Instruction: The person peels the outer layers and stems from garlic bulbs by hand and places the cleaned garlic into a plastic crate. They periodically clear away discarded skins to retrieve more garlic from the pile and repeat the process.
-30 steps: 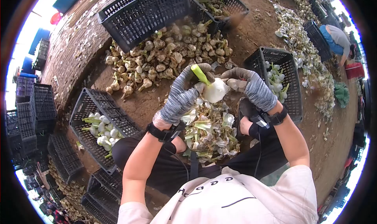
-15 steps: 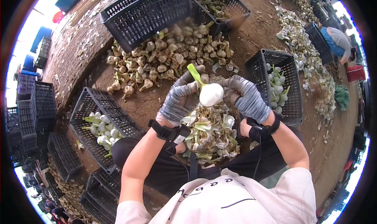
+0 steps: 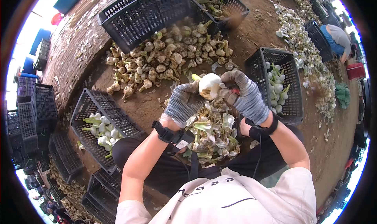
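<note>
Between my two gloved hands is a white garlic bulb [image 3: 210, 85], its root side now showing brownish and its short green stem pointing to the upper left. My left hand [image 3: 184, 101] grips it by the stem side. My right hand [image 3: 245, 94] has its fingers closed at the bulb's right side, with something small and red showing between them, too hidden to make out. Below the hands lies a heap of peeled skins [image 3: 214, 135]. Unpeeled, dirty garlic bulbs [image 3: 161, 61] are piled on the ground beyond.
Peeled garlic lies in a left crate [image 3: 88, 126] and a right crate [image 3: 292, 102]. A large black crate [image 3: 145, 18] stands behind the pile. Another person [image 3: 338, 39] bends at the far right, near a red container [image 3: 355, 71]. More crates [image 3: 44, 102] are stacked at left.
The bulb has turned so its root side shows, and it has shifted slightly up. My right fingers have moved in against it, and the red thing has come into view.
</note>
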The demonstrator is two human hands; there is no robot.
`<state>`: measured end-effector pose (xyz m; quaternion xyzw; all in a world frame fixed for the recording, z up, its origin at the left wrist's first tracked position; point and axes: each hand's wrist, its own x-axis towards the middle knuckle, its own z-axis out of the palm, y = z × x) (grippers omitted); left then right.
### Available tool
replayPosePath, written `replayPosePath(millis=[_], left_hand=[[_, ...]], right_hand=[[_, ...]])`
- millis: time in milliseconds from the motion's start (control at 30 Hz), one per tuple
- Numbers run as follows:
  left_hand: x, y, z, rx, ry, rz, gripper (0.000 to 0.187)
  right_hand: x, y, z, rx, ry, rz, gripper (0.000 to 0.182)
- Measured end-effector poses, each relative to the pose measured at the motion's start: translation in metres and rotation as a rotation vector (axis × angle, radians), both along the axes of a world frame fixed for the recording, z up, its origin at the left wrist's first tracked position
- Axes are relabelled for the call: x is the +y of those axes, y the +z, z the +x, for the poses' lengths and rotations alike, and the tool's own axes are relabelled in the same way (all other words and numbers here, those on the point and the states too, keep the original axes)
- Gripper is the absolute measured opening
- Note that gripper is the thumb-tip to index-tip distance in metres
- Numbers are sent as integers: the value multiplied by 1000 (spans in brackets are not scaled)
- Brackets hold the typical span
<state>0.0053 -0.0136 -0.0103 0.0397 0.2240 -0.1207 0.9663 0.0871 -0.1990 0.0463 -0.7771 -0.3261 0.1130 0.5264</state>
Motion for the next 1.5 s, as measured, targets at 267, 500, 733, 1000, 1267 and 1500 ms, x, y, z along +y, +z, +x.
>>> replayPosePath(millis=[267, 500, 733, 1000, 1267, 1500], left_hand=[[0, -21, 1, 38, 175, 178, 17], [-1, -10, 6, 179, 271, 299, 9], [-21, -4, 0, 74, 317, 671, 14], [-1, -7, -1, -22, 313, 596, 13], [-24, -7, 0, 14, 80, 799, 30], [-10, 1, -7, -6, 87, 622, 27]], right_hand=[[-4, 37, -11, 1112, 165, 291, 13], [-13, -2, 30, 92, 7, -244, 28], [11, -11, -12, -448, 72, -250, 20], [-25, -39, 37, -70, 202, -905, 28], [-4, -56, 12, 1273, 10, 293, 51], [-80, -104, 61, 1019, 31, 1482, 55]])
